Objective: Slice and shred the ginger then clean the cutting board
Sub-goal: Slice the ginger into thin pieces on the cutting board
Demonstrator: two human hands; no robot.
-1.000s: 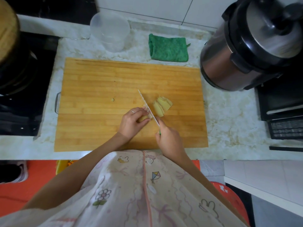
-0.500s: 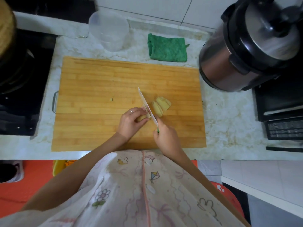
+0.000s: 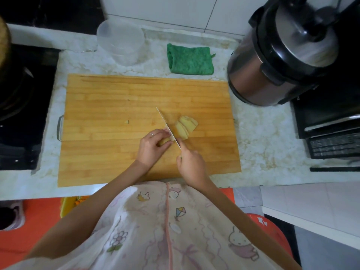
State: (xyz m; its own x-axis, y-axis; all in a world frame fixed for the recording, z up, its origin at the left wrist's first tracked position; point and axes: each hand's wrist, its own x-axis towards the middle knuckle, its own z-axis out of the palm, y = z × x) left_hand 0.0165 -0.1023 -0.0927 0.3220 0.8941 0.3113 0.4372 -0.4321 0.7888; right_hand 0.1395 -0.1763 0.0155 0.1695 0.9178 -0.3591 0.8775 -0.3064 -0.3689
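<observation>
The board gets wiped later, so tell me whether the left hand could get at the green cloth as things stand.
Probably yes, once freed: the left hand grips the ginger piece beside the knife, which it must skirt; beyond lies only bare cutting board up to the green cloth past its far edge.

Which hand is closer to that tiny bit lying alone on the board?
Left. The left hand holds the ginger right of the bit; the right hand grips the knife farther right, beyond the left.
</observation>
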